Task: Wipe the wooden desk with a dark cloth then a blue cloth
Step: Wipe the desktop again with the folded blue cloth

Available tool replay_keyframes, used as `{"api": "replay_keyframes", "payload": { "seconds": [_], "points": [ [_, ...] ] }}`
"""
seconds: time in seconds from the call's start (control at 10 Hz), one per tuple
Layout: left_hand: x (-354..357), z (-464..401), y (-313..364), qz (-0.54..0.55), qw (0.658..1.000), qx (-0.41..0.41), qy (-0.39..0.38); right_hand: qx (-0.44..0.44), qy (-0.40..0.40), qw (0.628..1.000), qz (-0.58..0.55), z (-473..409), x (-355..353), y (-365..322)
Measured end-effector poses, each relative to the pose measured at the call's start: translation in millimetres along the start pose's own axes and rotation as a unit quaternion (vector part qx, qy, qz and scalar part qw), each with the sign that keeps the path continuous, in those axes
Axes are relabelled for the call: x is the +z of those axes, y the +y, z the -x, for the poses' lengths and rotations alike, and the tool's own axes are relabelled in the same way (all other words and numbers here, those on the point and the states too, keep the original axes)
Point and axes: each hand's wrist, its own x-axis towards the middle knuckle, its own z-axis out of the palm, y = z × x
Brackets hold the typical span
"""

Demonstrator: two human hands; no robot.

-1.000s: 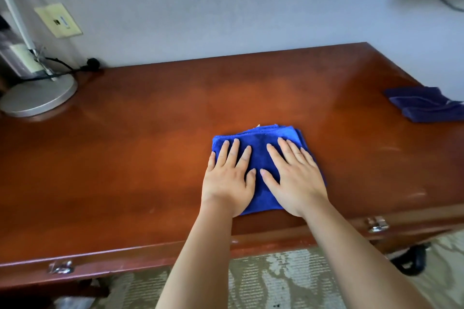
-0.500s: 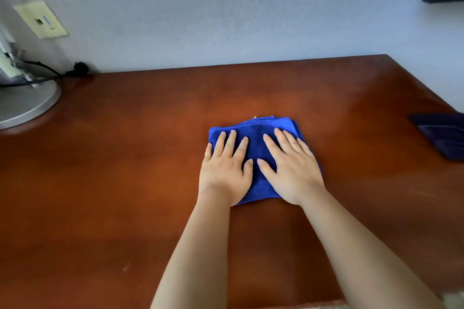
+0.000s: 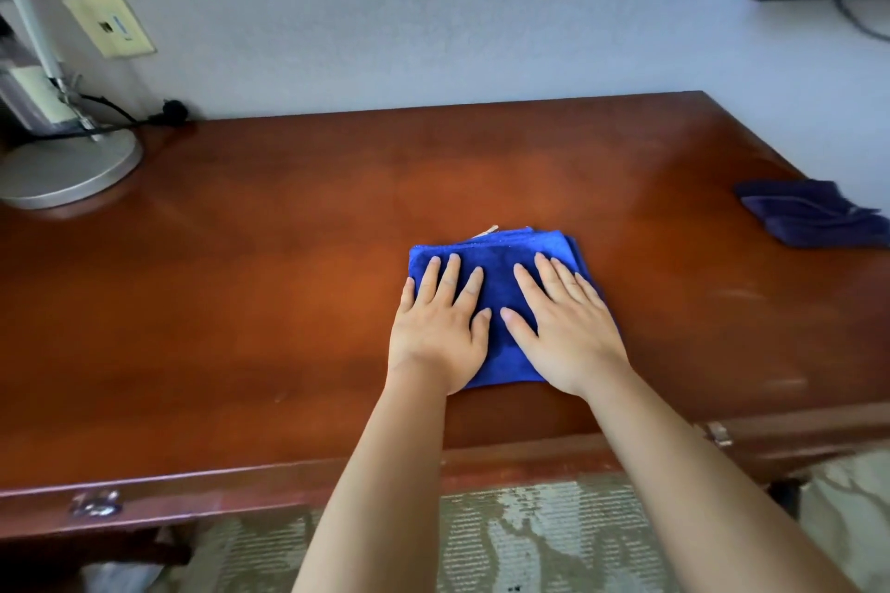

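Blue cloth (image 3: 496,265): folded into a thick pad, lying flat near the middle of the wooden desk (image 3: 241,303), a little toward the near edge. Folded, I judge, so both palms can bear on it at once.
Dark cloth (image 3: 814,214): crumpled at the far right of the desk, well apart from my hands (set aside, so I take its pass as done).
Left hand (image 3: 440,332): flat on the left half of the blue cloth, fingers straight and slightly spread, gripping nothing; palm pressing down.
Right hand (image 3: 568,332): flat on the right half, fingers straight and fanned, also only pressing. Thumbs nearly meet over the middle of the cloth.
Why held so: flat palms spread the pressure and let the pad slide, no pinch needed.
Step in hand: second wipe, with the blue cloth, probably mid-stroke.
Left to do: left side of the desk toward the lamp base (image 3: 67,169), by my estimate.
Risk: the lamp's cord (image 3: 120,116) trails at the far left; a stroke there could catch it.
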Motion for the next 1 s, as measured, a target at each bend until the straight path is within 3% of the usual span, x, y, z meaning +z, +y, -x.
{"api": "replay_keyframes", "payload": {
  "seconds": [0.4,1.0],
  "points": [
    [8.0,32.5,12.7,-0.009,1.000,0.023,-0.001,0.012,0.007,1.000,-0.013,47.5,4.0,2.0],
    [-0.5,-79.1,11.5,-0.001,1.000,-0.019,0.007,-0.029,0.019,0.999,0.000,-72.0,-1.4,39.5]
  ]
}}
